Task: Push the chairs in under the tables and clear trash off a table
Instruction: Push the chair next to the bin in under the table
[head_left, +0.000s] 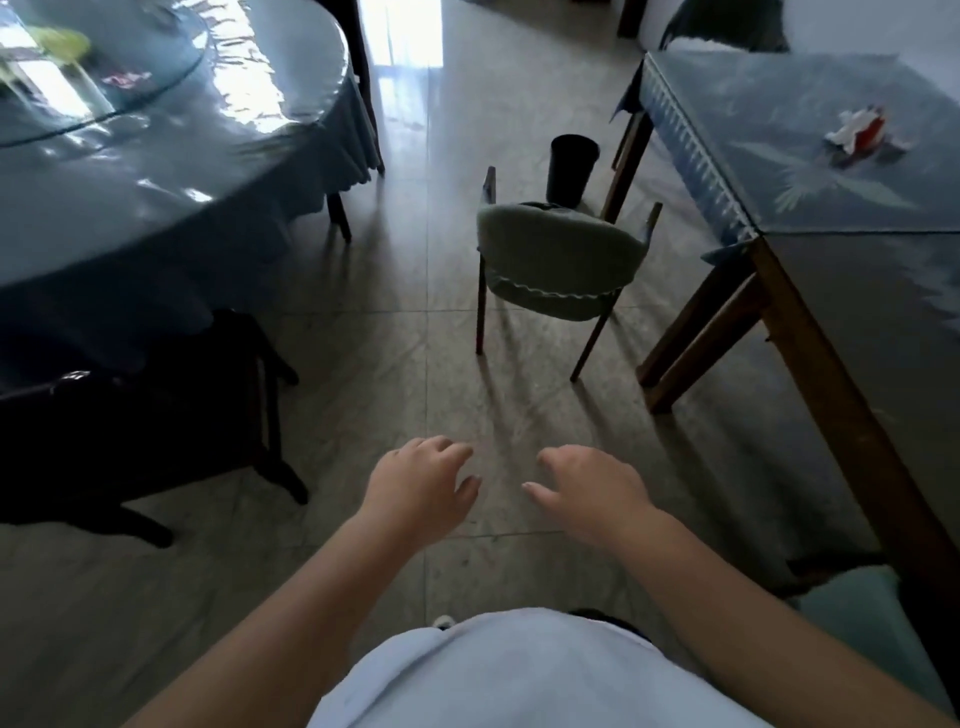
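Observation:
A chair (558, 260) with a green seat cover stands out on the tiled floor, apart from the rectangular wooden table (810, 332) on the right. Crumpled white and red trash (865, 135) lies on that table's blue cloth. My left hand (421, 488) and my right hand (592, 491) hover side by side over the floor, well short of the chair, fingers loosely curled and holding nothing. A dark chair (140, 426) sits partly under the round table (156, 171) at the left.
A black bin (571, 169) stands on the floor just behind the green chair. Small trash (127, 79) lies on the round table's glass turntable. Another green chair seat (852, 613) shows at the lower right. Open floor lies between the two tables.

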